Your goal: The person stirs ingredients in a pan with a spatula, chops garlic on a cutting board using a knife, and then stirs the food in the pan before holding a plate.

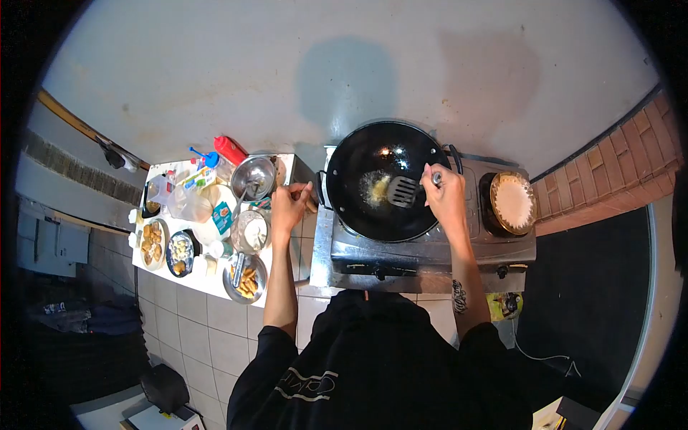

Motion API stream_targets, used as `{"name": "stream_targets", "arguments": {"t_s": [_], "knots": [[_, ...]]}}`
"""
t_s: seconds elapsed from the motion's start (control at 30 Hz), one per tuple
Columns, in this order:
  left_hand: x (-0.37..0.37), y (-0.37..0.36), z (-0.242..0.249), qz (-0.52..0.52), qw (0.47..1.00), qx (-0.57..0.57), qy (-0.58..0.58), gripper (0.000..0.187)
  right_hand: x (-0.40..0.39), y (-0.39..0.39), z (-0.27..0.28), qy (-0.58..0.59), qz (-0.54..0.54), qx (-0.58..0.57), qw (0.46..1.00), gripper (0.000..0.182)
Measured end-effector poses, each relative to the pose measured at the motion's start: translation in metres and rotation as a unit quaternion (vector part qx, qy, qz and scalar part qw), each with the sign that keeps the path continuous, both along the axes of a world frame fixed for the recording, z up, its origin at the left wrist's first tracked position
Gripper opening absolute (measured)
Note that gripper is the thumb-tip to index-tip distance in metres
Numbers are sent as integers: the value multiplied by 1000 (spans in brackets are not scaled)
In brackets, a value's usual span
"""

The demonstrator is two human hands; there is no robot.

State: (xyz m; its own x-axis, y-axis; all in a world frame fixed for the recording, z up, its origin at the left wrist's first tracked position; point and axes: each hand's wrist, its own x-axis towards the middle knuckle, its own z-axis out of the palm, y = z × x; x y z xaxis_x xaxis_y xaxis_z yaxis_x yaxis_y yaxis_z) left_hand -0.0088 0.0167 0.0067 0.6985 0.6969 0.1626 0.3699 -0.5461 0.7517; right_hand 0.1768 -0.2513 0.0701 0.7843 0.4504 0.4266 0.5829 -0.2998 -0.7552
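Note:
My right hand is closed around the handle of a slotted spatula. The spatula's dark slotted head rests inside a large black wok, touching or just beside a small pale yellow, bubbling patch of food at the bottom. To the left of the wok, my left hand hovers near the wok's left handle. Its fingers point toward that handle, partly bent and apart, and nothing shows between them. Whether the fingertips touch the handle is hard to make out.
The wok sits on a steel gas stove. At right a round brown-rimmed pan with a pale inside occupies another burner. A white table at left carries a steel bowl, a red squeeze bottle and several food plates.

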Motion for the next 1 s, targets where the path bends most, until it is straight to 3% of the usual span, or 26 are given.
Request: {"name": "stream_targets", "arguments": {"t_s": [0.23,0.37,0.5,0.53,0.63,0.73,1.0], "knots": [[2,0,3,-15,1000,-7,16,31,-7,3,4,90,10,16,996,29],[-2,-6,22,-4,997,-60,57,31,-8,-16,22,49,8,-16,999,30],[-16,-1,3,-18,998,-57,-11,33,-14,-51,6,96,-40,-11,995,24],[-19,-2,0,-40,996,-65,-55,34,-17,-61,2,134,-20,6,991,17],[-25,2,-4,-58,995,-75,3,35,-19,-82,-16,166,6,84,983,12],[-17,-3,-5,-57,994,-90,-36,35,-21,-98,-43,201,22,137,970,9],[11,-8,-16,-45,997,-59,-14,30,-31,-112,-85,248,-4,238,939,5]]}}
